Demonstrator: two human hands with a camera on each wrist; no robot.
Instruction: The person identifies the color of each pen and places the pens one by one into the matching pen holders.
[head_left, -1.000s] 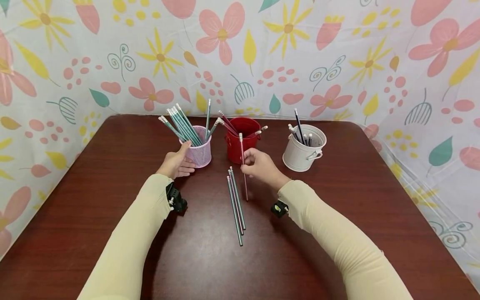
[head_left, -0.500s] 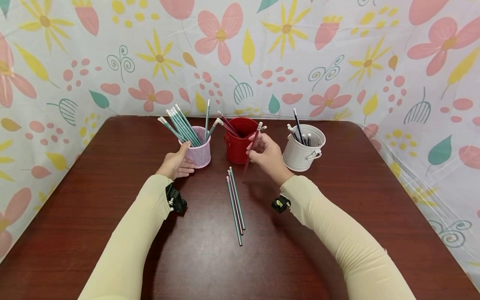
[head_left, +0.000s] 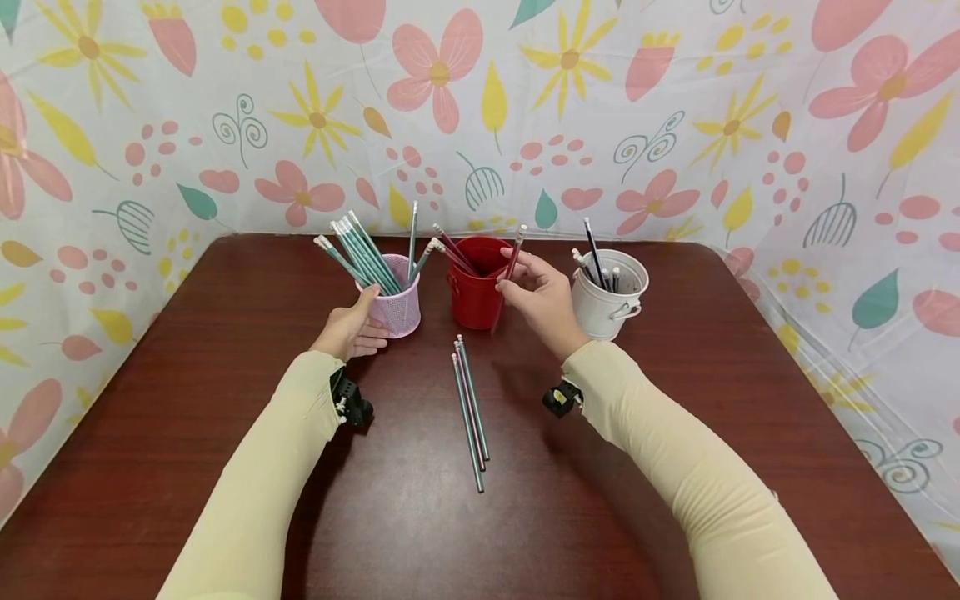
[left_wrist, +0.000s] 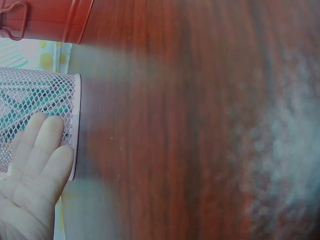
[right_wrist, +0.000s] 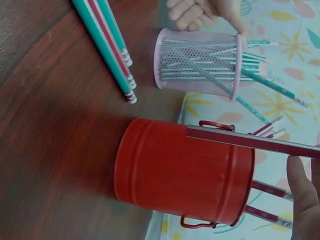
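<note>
My right hand (head_left: 542, 300) pinches a red pencil (head_left: 514, 252) near its upper part, eraser end up. The pencil stands tilted in front of the red bucket (head_left: 472, 302), its lower end outside the bucket. In the right wrist view the red pencil (right_wrist: 250, 141) crosses before the bucket wall. My left hand (head_left: 351, 325) rests against the pink mesh cup (head_left: 397, 312), thumb at the rim and fingers nearly straight along its side. Several green pencils (head_left: 367, 254) stand in that cup. Two green pencils and a reddish pencil (head_left: 471, 408) lie side by side on the table.
A white bucket (head_left: 596, 312) with several dark pencils (head_left: 594, 250) stands right of the red bucket, just behind my right hand. Red pencils (head_left: 456, 250) lean out of the red bucket. A floral cloth (head_left: 480, 125) hangs behind the brown table (head_left: 187, 400).
My right hand has lifted the red pencil from beside the lying pencils and moved it up and right, in front of the red bucket. My left hand stays at the pink cup.
</note>
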